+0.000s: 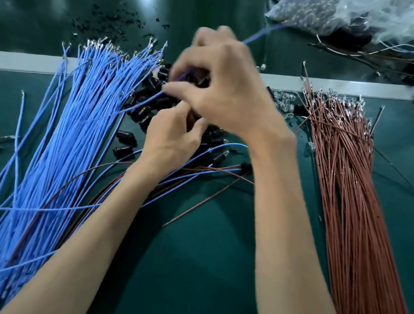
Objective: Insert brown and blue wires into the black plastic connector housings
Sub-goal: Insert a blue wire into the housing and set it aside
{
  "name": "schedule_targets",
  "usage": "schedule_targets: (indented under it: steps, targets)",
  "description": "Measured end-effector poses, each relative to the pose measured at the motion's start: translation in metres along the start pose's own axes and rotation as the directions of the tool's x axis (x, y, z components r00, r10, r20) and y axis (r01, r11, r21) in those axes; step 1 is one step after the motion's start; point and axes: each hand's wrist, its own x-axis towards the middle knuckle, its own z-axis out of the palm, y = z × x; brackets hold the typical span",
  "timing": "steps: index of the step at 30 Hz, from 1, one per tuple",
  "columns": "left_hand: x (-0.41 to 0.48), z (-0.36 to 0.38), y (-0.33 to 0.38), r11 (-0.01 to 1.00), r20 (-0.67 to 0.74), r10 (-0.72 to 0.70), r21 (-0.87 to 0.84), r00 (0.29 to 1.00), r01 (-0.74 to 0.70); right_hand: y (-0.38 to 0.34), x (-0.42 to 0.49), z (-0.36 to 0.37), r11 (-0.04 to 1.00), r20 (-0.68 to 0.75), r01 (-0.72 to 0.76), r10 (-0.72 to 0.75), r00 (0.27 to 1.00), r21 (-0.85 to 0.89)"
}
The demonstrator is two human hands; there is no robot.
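Note:
A thick bundle of blue wires (69,142) lies on the left of the green mat, and a bundle of brown wires (350,197) lies on the right. Between them sits a heap of black connector housings (146,94). My right hand (228,90) is over the heap, blurred, with its fingers closed on a single blue wire (259,33) that runs up and to the right behind it. My left hand (172,138) is just below, fingers pinched together at the heap; what it holds is hidden. Several wired assemblies (199,171) lie under my forearms.
A clear plastic bag (356,16) of parts lies at the top right, with loose wires (403,57) beside it. A pale strip (19,61) crosses the mat. Small black bits (107,21) are scattered at the back. Bare green mat (203,258) shows between my forearms.

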Motion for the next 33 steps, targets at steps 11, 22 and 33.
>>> schedule_targets:
  steps: [11, 22, 33]
  targets:
    - [0.012, -0.021, -0.013, 0.961, 0.088, -0.091, -0.255, 0.992, 0.111, 0.084, -0.039, -0.004, 0.849, -0.06, -0.526, 0.523, 0.85, -0.056]
    - [0.009, -0.022, -0.016, 0.974, 0.078, -0.01, -0.227, 0.997, 0.027, 0.044, -0.024, 0.023, 0.936, 0.15, -0.349, 0.338, 0.929, 0.05]
    - [0.009, -0.026, -0.012, 0.909, 0.124, -0.056, -0.405, 0.991, 0.102, 0.061, -0.031, 0.028, 0.883, -0.042, -0.322, 0.356, 0.933, 0.341]
